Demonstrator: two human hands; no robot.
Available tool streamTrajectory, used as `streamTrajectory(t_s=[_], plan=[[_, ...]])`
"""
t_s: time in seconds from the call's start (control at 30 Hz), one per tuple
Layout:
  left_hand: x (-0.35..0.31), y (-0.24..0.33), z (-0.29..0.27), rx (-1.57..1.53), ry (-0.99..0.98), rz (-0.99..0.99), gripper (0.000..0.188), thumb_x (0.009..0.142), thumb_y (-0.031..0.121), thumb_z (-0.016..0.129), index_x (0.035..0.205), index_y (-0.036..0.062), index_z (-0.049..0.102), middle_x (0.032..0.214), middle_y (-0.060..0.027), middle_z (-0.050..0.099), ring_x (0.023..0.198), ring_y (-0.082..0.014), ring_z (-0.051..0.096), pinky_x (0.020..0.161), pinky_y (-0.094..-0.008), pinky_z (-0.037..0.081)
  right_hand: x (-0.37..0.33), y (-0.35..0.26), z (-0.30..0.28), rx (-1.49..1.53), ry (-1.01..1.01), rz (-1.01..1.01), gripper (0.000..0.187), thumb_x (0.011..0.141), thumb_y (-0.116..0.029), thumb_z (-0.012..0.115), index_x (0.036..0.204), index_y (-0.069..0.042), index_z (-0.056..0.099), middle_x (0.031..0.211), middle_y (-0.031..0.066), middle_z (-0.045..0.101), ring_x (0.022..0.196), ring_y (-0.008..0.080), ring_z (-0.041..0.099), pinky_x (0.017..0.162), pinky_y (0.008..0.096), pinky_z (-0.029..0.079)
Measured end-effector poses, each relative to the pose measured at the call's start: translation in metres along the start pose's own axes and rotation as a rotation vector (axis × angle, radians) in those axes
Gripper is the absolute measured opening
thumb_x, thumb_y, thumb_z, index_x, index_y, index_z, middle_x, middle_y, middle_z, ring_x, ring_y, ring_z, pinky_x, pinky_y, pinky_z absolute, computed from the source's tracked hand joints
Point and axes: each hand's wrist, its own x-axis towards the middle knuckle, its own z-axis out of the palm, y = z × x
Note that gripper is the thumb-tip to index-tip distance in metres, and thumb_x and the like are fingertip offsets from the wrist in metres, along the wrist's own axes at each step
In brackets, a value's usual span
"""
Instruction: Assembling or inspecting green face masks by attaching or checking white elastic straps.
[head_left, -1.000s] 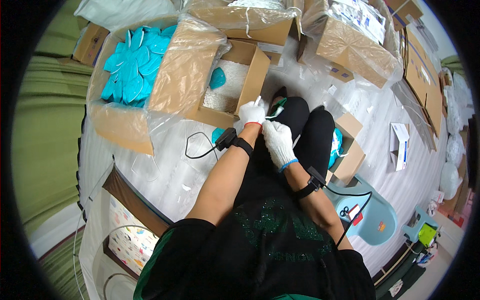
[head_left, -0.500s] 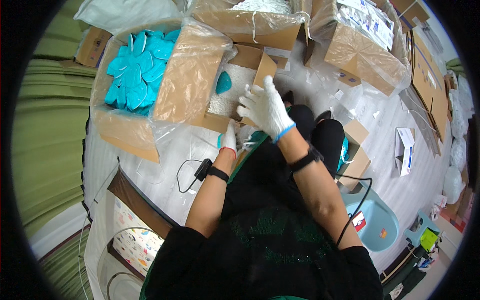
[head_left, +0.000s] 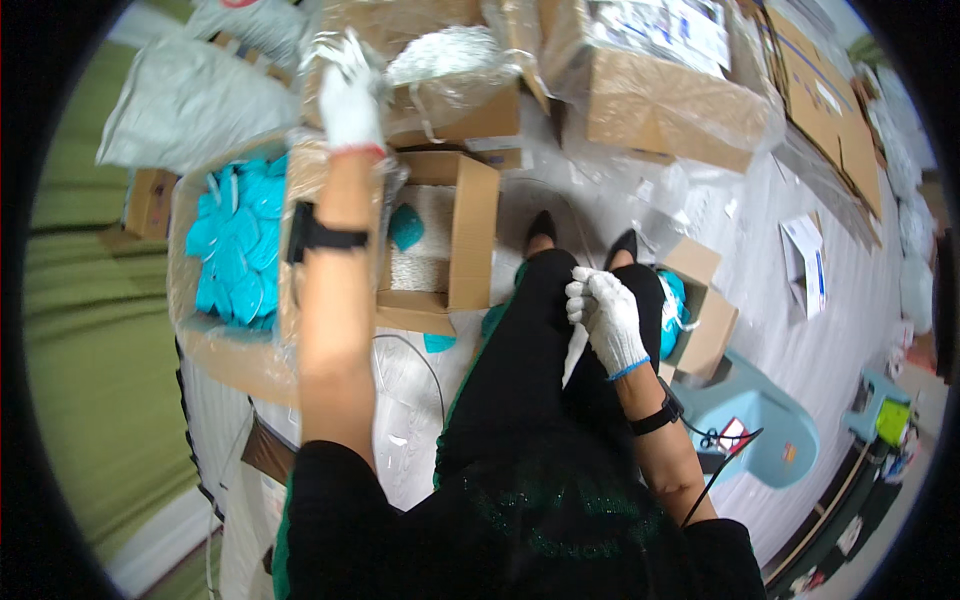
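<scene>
My left hand point(head_left: 350, 100), in a white glove with a red cuff, reaches far forward over the plastic-lined cartons. Its fingers look stretched out, though blurred, beside a heap of white cord-like material point(head_left: 445, 55); I see nothing held. Above my lap is my right hand point(head_left: 608, 318), gloved in white with a blue cuff, its fingers curled closed. Whatever may be inside them is hidden. Between my arms stands a small open carton point(head_left: 470, 235) with white strands inside and one teal pad-like piece point(head_left: 406, 227) on top. Left of my forearm, a lined carton holds many teal pieces point(head_left: 240, 245).
A lined carton point(head_left: 660, 105) of white-and-blue packets stands ahead right. By my right knee is a carton point(head_left: 705, 330) with teal items, beside a light-blue plastic seat point(head_left: 770, 420). Another teal piece point(head_left: 439, 343) lies on the floor. A white sack point(head_left: 190, 105) sits far left.
My left hand has moved from beside the small carton forward over the far cartons. My right hand has drawn back over my lap, and its spread fingers have curled. The view has shifted.
</scene>
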Motion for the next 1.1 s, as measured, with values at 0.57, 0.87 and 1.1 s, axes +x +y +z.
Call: streamTrajectory(t_s=[0.57, 0.87, 1.1], plan=[[-0.046, -0.067, 0.053, 0.959, -0.233, 0.107, 0.033, 0.092, 0.030, 0.059, 0.099, -0.0013, 0.068, 0.078, -0.0075, 0.070, 0.072, -0.0105, 0.062, 0.072, -0.0272, 0.048, 0.017, 0.026, -0.297, -0.112, 0.805, 0.164, 0.018, 0.091, -0.024, 0.051, 0.084, -0.009, 0.057, 0.060, 0.0001, 0.049, 0.041, 0.0088, 0.038, 0.037, 0.0245, 0.031], [-0.185, -0.101, 0.035, 0.864, -0.416, -0.305, 0.020, 0.093, 0.012, 0.057, 0.102, -0.0042, 0.064, 0.091, -0.0084, 0.066, 0.076, -0.0118, 0.062, 0.073, -0.0261, 0.050, 0.098, 0.040, -0.369, -0.825, 0.722, 0.333, 0.057, 0.079, -0.032, 0.068, 0.124, 0.000, 0.053, 0.121, 0.0203, 0.059, 0.115, 0.0394, 0.053, 0.095, 0.0516, 0.041], [-0.220, -0.106, 0.076, 0.667, -0.333, -0.531, 0.022, 0.093, 0.011, 0.057, 0.105, -0.0065, 0.062, 0.092, -0.0086, 0.065, 0.075, -0.0136, 0.063, 0.073, -0.0253, 0.050, 0.111, 0.119, -0.410, -0.379, 0.820, 0.347, 0.038, 0.081, -0.035, 0.071, 0.103, -0.004, 0.066, 0.088, 0.0085, 0.067, 0.074, 0.0257, 0.062, 0.066, 0.0400, 0.048]])
